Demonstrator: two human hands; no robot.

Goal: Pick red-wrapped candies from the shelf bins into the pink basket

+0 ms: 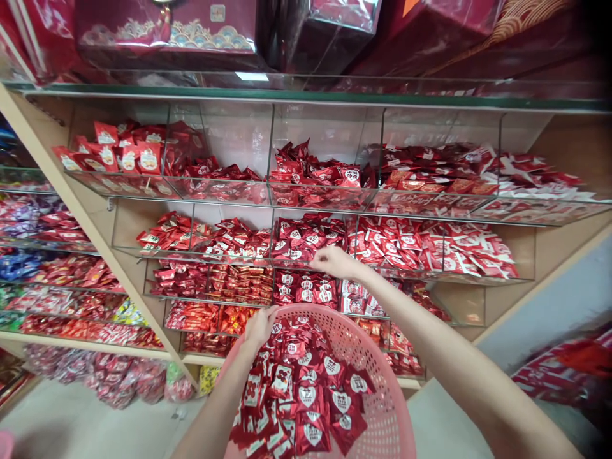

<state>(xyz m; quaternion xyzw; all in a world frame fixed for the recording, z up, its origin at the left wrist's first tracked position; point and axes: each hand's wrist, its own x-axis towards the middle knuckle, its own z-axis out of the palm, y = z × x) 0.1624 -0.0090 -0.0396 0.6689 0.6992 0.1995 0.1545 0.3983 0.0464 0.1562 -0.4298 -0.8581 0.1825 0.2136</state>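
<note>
My left hand point(259, 326) grips the far left rim of a pink plastic basket point(399, 408) with a perforated wall. Many small red packets point(308, 396) with white heart-shaped labels lie inside it, mixed with other red and white ones toward the left. My right hand point(332, 261) reaches over the basket to the front of the second shelf's middle compartment. Its fingers are curled together, and whatever they may hold does not show. Dark red packets point(310, 237) with similar white labels fill that compartment just behind the hand.
Clear-walled shelf compartments hold heaps of red packets point(430, 169) above and red-and-white packets point(396, 242) on the right. A green-edged glass shelf point(306, 97) above carries dark red boxes point(167, 38). Bagged sweets point(115, 379) lie on the floor at left.
</note>
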